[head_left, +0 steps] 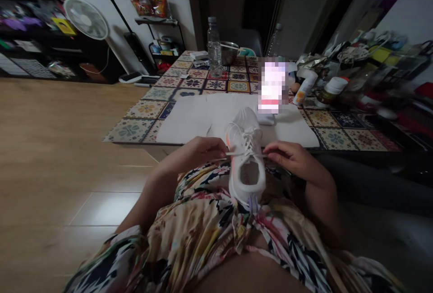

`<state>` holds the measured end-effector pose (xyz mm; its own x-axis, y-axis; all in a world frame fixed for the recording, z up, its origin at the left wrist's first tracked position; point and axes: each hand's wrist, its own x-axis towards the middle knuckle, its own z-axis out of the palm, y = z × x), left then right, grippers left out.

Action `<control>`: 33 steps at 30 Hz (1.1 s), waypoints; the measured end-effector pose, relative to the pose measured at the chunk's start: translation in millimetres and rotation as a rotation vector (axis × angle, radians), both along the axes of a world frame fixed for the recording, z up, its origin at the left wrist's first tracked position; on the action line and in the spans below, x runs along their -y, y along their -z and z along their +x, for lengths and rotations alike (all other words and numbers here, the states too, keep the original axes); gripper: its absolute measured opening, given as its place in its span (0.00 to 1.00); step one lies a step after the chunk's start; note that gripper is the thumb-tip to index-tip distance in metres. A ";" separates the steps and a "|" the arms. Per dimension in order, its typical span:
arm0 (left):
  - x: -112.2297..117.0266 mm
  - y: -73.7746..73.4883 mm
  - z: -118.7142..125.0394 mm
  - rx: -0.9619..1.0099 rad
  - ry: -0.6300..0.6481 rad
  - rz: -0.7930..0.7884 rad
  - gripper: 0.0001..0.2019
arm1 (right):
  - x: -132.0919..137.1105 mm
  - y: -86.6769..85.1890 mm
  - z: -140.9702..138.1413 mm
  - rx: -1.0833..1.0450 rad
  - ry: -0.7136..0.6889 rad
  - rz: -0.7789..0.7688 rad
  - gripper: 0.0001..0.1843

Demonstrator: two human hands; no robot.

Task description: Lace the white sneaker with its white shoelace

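Note:
A white sneaker rests on my lap, toe pointing away toward the table, heel toward me. Its white lace is stretched flat across the top eyelets. My left hand pinches the lace's left end beside the shoe. My right hand pinches the right end on the other side. Both hands are closed on the lace. A floral garment covers my lap under the shoe.
A low table with a patterned tile cloth stands just ahead, a white sheet spread on it. Water bottles, a metal bowl and many jars and tubes crowd its far and right side. A fan and shelves stand left.

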<state>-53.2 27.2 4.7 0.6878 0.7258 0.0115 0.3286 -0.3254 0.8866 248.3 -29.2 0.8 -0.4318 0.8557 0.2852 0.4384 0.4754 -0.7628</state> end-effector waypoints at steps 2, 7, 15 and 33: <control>-1.9 -1.2 -2.7 0.066 0.040 0.070 0.13 | -1.8 -1.8 3.9 -0.007 -0.122 0.015 0.13; 7.4 -1.1 13.7 0.513 0.106 0.017 0.15 | -3.2 6.6 -5.5 -0.441 -0.217 0.015 0.13; 18.8 10.9 59.6 0.790 0.031 -0.135 0.09 | 1.0 19.7 -61.0 -0.823 -0.004 -0.096 0.06; 29.4 2.4 64.4 0.670 -0.150 0.060 0.13 | 12.3 8.3 -67.2 -0.523 0.166 0.194 0.02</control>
<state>11.2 -2.2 2.3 0.4108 0.7974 0.4421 -0.2388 -0.3739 0.8962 181.1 -41.5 -7.6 -0.0561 0.8104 0.5832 0.1071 0.5856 -0.8035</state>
